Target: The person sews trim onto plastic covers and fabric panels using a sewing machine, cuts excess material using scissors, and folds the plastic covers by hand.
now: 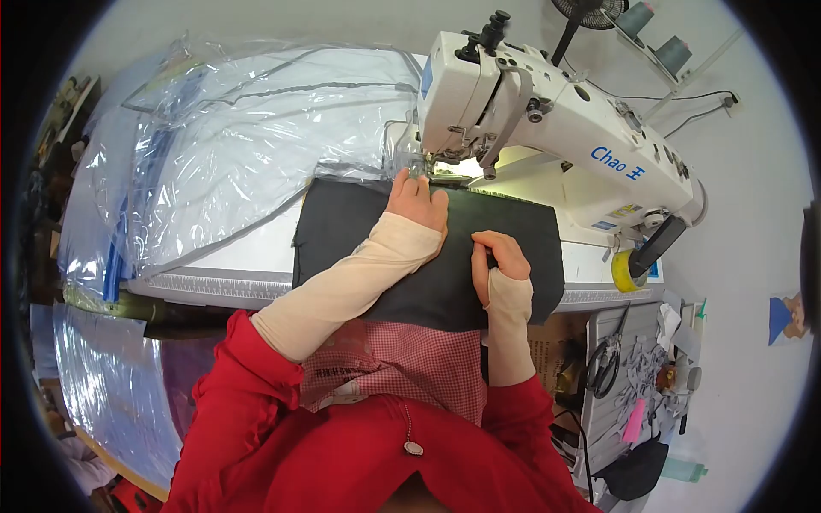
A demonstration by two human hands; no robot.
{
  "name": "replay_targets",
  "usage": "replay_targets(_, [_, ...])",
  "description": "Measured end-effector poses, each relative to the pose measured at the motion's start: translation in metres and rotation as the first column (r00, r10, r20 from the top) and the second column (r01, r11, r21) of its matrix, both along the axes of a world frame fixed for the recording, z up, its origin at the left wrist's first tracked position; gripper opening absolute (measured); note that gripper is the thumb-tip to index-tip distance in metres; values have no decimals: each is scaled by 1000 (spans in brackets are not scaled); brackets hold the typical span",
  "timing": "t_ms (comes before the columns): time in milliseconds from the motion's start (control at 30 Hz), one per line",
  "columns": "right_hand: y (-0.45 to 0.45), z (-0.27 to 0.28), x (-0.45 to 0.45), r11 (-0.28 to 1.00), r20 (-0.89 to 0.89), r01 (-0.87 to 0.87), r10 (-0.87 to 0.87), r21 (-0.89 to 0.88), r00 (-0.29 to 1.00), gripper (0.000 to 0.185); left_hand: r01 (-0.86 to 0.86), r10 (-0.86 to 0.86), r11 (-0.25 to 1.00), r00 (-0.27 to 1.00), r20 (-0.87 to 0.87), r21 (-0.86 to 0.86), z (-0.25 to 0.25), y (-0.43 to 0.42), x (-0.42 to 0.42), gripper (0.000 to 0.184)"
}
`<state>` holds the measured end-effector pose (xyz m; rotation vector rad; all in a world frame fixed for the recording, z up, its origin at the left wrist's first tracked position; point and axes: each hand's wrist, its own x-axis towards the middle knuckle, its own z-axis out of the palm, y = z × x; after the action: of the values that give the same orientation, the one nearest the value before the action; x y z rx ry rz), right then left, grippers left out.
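Note:
A black fabric piece [385,286] lies across the sewing machine [547,128] bed and hangs over the table's front edge. Its far edge runs beneath the lit needle area. My left hand [417,207] rests flat on the fabric just left of the presser foot, fingers stretched forward and a little apart. To the right, my right hand [503,255] is on the same fabric with its fingers curled and the thumb bent in. It appears to pinch the cloth, though the fingertips are partly hidden. Cream sleeve covers [342,278] reach over both wrists.
Clear plastic sheeting [256,128] covers the table's left side. A ruler strip [214,286] runs along the front edge. At right, a grey tray [603,410] holds black scissors [605,366] and fabric scraps. Yellow tape [626,270] hangs by the machine; thread cones [672,56] stand behind.

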<state>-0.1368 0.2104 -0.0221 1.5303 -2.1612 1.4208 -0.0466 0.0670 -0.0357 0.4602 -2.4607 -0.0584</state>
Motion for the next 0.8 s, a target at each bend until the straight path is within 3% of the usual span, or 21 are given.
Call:
replay_targets(133, [-1,0,-1,1000,7,5,-5,3,1000,16,-1,1,1000,1000,23,-17,-1,-6,-1,22])
replay_targets(233, [0,0,0,1000,30,9,-9,7,1000,15,128,-121,989,989,-88,77,8,-18,2,19])
replay_targets(333, [0,0,0,1000,36,16,-16,7,999,13,32,-28,979,999,-25,202,30,-30,8,19])
replay_targets(400, [0,-1,1,1000,47,18,-18,9,999,13,-44,43,998,999,-16,-48,40,-45,11,22])
replay_targets(433, [-1,-3,0,1000,38,21,-21,2,999,13,-63,72,994,990,118,-86,44,-53,15,29])
replay_targets(500, [-1,-6,0,1000,32,18,-18,-7,999,13,33,-38,972,999,-18,-231,28,-74,15,29])
replay_targets(567, [-1,-6,-2,1000,-10,26,-26,16,1000,13,48,-46,980,999,15,-192,13,-84,22,29])
replay_targets(633, [-1,-6,-3,1000,-26,24,-24,10,999,13,19,-22,997,999,35,70,6,-90,27,27])
replay_targets(800, [11,-5,5,1000,-25,20,-20,8,999,13,-91,86,992,995,55,83,2,-72,42,27])
